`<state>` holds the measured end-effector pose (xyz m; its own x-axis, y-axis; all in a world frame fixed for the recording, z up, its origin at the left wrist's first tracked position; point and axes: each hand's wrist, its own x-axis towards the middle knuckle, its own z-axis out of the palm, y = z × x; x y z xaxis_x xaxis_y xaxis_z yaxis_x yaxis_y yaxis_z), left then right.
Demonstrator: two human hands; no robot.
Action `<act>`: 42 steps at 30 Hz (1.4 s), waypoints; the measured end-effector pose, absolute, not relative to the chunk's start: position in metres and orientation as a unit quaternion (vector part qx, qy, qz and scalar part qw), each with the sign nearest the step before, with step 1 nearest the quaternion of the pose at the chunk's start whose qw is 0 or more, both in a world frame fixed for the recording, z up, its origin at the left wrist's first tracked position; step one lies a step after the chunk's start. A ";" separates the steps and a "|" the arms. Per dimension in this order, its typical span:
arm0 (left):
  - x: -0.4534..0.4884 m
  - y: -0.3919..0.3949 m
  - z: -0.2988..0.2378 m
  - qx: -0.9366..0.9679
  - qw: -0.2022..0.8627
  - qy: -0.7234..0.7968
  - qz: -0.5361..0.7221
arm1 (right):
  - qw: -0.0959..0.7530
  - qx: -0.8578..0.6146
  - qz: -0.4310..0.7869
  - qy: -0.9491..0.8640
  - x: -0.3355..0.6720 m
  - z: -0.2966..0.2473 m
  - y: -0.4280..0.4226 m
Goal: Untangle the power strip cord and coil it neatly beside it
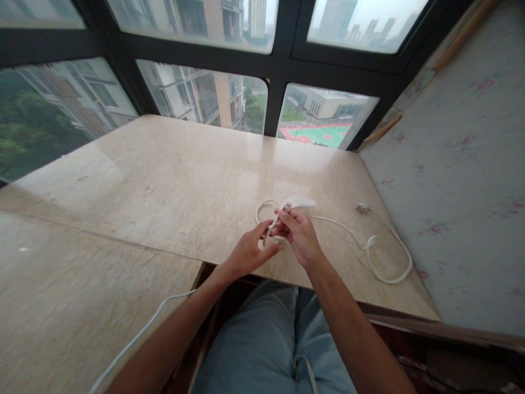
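Note:
A white power cord (274, 223) is bent between my two hands over the stone ledge. My right hand (301, 232) is closed, pinching the cord between thumb and fingers. From the left, my left hand (248, 250) reaches in, its thumb stretched away from the curled fingers. Its fingertips are at the cord, though whether they press on it is hard to see. A flat white piece (302, 202) lies just behind my right hand, partly covered by it. The cord loops on the ledge behind my hands and runs right to a plug (362, 207) with metal prongs.
The pale stone ledge (184, 169) extends left and back to dark-framed windows (283, 65). A flowered wall (459, 164) bounds the right side. A thin white cable (141, 331) crosses the lower left, passing under my left forearm. The ledge's front edge is close to my lap.

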<state>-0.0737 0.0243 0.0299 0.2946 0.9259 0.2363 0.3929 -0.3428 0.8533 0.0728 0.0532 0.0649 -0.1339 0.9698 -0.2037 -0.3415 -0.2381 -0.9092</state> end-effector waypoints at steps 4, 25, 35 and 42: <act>-0.076 0.028 0.029 0.601 0.495 0.467 0.419 | 0.388 -0.395 0.675 -0.488 0.058 0.064 0.061; -0.128 0.062 0.030 0.203 0.597 0.371 0.681 | 0.120 -0.432 0.119 -0.886 0.143 0.009 0.052; -0.147 0.072 0.024 0.042 0.576 0.398 0.713 | 0.333 -0.429 0.154 -0.825 0.192 0.011 0.053; -0.156 0.077 0.026 -0.007 0.593 0.395 0.702 | 0.472 -0.534 0.370 -0.597 0.196 0.016 0.059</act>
<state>-0.1561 0.0773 0.0262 -0.2960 0.8266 -0.4786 -0.8384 0.0153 0.5449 0.1957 0.0593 0.0165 0.0141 0.9857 0.1682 0.2880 0.1571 -0.9447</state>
